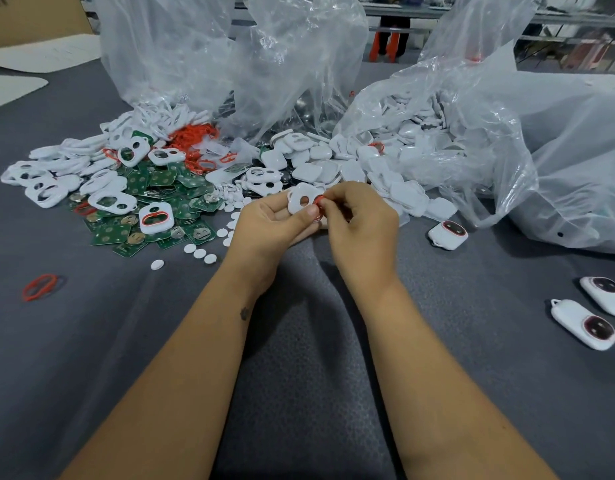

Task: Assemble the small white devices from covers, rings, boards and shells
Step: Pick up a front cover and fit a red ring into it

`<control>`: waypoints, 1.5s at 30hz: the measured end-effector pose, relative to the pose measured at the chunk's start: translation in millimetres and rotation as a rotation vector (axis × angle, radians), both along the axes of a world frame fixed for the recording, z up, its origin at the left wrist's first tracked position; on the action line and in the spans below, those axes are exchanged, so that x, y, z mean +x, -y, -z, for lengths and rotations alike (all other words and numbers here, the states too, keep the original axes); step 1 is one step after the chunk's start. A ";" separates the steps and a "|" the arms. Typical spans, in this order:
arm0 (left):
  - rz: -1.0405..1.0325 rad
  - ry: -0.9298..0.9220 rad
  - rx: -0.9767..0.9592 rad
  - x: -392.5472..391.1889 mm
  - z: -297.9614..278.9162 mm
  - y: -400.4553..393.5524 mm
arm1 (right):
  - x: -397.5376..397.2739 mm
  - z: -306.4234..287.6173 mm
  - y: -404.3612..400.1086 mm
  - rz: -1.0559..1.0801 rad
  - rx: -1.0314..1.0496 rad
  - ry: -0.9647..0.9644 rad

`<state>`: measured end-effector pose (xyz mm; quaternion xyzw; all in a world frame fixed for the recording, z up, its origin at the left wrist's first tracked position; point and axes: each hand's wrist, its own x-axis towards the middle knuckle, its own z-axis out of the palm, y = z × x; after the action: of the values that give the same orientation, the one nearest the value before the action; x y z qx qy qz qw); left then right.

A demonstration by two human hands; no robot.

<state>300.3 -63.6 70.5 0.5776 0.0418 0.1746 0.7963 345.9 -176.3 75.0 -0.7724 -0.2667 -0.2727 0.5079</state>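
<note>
1. Both hands meet mid-surface (pixel 91 341), just in front of the parts heap.
2. The left hand (pixel 264 226) cradles a white cover (pixel 300 199), fingers curled under it, thumb laid across its lower edge.
3. The right hand (pixel 358 216) pinches a red ring (pixel 318 201) with its fingertips, right against the cover's opening.
4. Behind, left: green boards (pixel 150 188) lie spread out, white covers piled on and around them, with a tangle of red rings (pixel 191 133) farther back.
5. Small white discs (pixel 199 252) sit scattered just left of the left wrist.
6. Behind, right: white shells (pixel 351 171) spill from a clear bag (pixel 506 133).
7. One finished device (pixel 448 234) rests just right of the hands; two more (pixel 583 323) lie well off to the right.
8. A lone red ring (pixel 39 287) lies far left on the grey surface.
</note>
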 end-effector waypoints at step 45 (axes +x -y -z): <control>0.001 -0.051 -0.357 2.9 -11.6 -5.8 | -4.7 -10.7 -5.9 -0.351 0.296 -0.566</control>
<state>303.2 -57.8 82.1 0.4313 0.0921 0.1490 0.8850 341.2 -170.4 85.7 -0.6779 -0.2016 0.0074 0.7069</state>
